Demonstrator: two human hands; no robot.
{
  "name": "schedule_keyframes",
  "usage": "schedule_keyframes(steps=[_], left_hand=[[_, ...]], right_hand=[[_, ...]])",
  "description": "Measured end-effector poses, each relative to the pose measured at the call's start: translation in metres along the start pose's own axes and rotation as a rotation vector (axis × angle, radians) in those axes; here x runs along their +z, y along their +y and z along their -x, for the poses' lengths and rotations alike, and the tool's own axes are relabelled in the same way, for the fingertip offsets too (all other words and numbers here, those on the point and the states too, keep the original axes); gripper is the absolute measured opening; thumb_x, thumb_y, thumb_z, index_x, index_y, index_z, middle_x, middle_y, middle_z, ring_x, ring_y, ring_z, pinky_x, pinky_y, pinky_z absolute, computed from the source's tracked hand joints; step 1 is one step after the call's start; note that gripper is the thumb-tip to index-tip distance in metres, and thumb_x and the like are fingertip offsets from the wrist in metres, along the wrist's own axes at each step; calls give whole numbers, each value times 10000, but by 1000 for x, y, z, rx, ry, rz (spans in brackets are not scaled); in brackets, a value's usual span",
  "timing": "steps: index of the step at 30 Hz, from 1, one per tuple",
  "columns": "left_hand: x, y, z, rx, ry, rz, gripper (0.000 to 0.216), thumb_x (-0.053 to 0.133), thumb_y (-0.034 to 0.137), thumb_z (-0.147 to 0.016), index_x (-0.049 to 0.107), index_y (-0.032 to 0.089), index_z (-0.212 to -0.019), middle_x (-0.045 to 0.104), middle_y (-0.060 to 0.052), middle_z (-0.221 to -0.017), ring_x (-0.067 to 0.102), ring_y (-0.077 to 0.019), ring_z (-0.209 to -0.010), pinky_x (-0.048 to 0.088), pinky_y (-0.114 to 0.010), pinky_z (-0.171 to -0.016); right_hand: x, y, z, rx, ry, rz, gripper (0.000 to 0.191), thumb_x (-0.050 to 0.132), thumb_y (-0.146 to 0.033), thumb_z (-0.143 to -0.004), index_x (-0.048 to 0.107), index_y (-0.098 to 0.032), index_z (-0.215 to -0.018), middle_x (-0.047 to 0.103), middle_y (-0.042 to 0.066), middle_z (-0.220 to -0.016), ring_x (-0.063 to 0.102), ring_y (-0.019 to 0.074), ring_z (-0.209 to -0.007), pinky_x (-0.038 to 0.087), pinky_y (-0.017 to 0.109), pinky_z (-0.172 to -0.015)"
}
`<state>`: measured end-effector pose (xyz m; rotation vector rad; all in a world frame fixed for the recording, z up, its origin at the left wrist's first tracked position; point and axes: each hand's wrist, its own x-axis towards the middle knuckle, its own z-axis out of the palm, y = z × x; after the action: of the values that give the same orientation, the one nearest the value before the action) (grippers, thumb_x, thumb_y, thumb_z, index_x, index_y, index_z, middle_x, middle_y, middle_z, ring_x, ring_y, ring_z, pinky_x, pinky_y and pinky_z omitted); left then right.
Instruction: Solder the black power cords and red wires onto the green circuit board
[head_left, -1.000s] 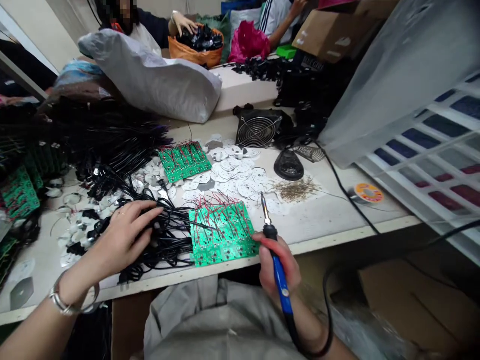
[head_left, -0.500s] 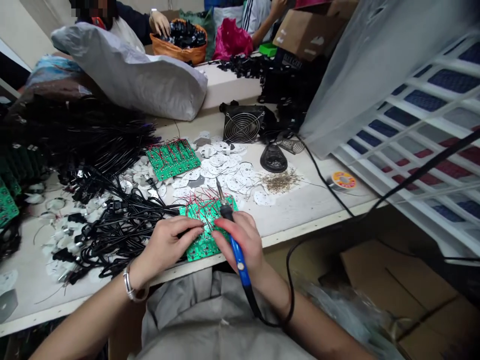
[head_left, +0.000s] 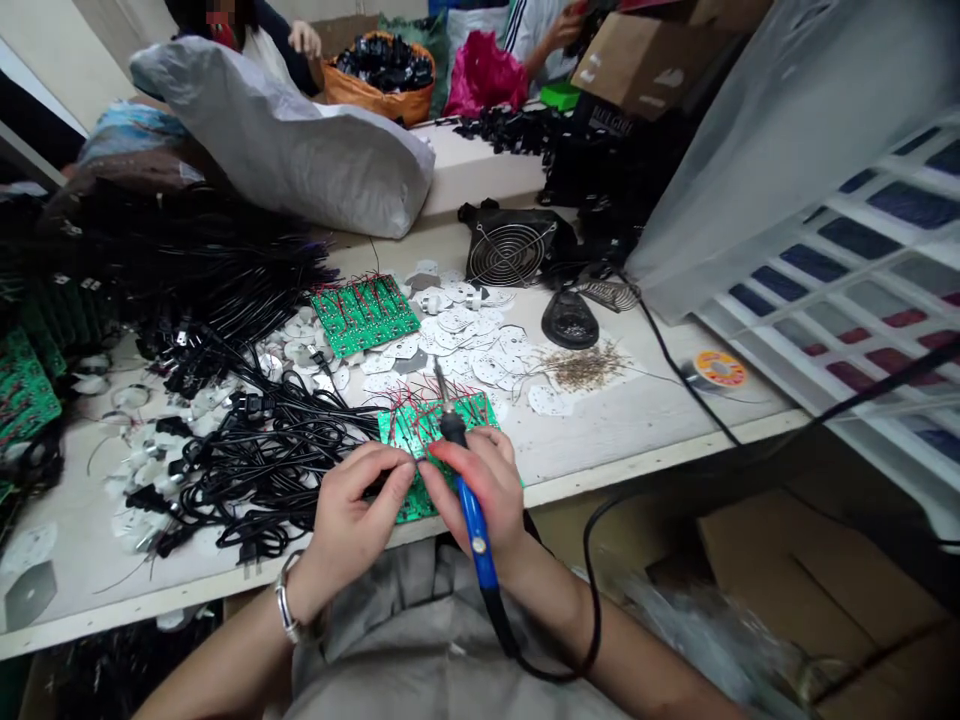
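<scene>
A green circuit board [head_left: 401, 425] with several thin red and black wires lies at the table's front edge under both hands. My right hand [head_left: 491, 485] holds a soldering iron [head_left: 474, 520] with a blue handle. Its metal tip points up and away, clear of the board. The thumb and index finger of that hand also come together over the board. Opposite them, my left hand [head_left: 358, 510] pinches thumb and forefinger together. Whatever those fingertips hold is too small to make out. The fingertips of both hands nearly meet.
Black power cords [head_left: 277, 450] are heaped to the left. Behind lie another wired board [head_left: 365, 315] and white discs [head_left: 469, 340]. A fan [head_left: 508, 255], an iron stand [head_left: 570, 320], wire clippings [head_left: 585, 367] and a solder spool [head_left: 716, 370] are farther right. Co-workers sit opposite.
The view has shifted, so the table appears farther right. My left fingertips have come closer to my right ones over the board. A co-worker's hand has lifted off the orange basket.
</scene>
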<state>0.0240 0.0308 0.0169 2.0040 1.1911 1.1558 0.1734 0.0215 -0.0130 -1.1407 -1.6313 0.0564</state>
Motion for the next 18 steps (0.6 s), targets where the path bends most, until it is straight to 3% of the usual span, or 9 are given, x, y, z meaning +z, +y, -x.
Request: schedule_keyframes(steps=[6, 10, 18], left_hand=[[-3, 3, 0, -133, -71, 15, 145, 577, 191, -837, 654, 161, -717, 655, -7, -668, 582, -101, -614, 475, -195, -594], [-3, 2, 5, -237, -70, 52, 162, 590, 238, -832, 677, 163, -718, 682, -20, -694, 596, -114, -624, 485, -208, -598], [2, 4, 11, -412, -56, 160, 188, 620, 298, -799, 719, 158, -720, 712, -39, -668, 633, -143, -592, 519, -237, -586]], right_hand=[[-8, 14, -7, -272, -73, 144, 117, 586, -167, -860, 624, -259, -923, 577, -2, -747, 581, 136, -743, 430, 378, -884], [-10, 19, -3, -316, -124, 185, 128, 571, -182, -873, 636, -271, -938, 548, -10, -717, 552, 127, -729, 438, 365, -880], [-7, 22, -2, -388, -82, 240, 136, 595, -163, -863, 649, -278, -910, 572, 0, -712, 555, 137, -748, 441, 358, -856]])
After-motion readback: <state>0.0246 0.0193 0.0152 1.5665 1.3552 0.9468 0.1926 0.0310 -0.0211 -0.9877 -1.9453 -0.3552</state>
